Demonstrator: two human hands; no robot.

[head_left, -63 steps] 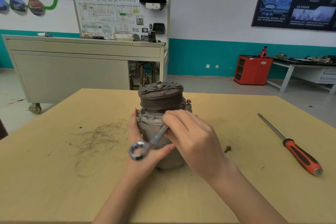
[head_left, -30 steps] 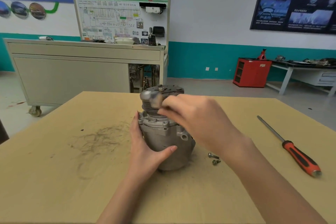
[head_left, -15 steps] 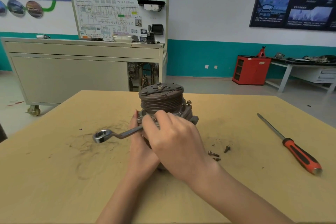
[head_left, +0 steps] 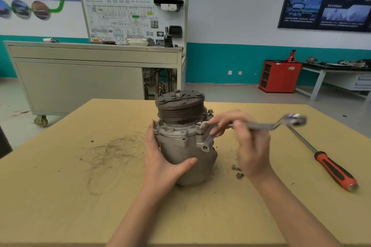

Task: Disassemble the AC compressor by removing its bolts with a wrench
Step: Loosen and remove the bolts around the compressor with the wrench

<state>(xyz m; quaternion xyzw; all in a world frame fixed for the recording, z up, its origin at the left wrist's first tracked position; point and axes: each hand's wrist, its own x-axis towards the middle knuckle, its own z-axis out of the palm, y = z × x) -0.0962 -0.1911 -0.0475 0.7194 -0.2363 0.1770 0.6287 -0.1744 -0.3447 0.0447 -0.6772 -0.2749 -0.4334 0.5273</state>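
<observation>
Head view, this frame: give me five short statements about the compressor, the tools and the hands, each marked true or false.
1. The left hand grips the compressor body. True.
2. The right hand holds the wrench. True.
3. The compressor lies on its side. False: it stands upright on the table, pulley on top.
4. The screwdriver lies left of the compressor. False: it lies on the table to the right.
5. Loose bolts lie on the table right of the compressor. True.
</observation>
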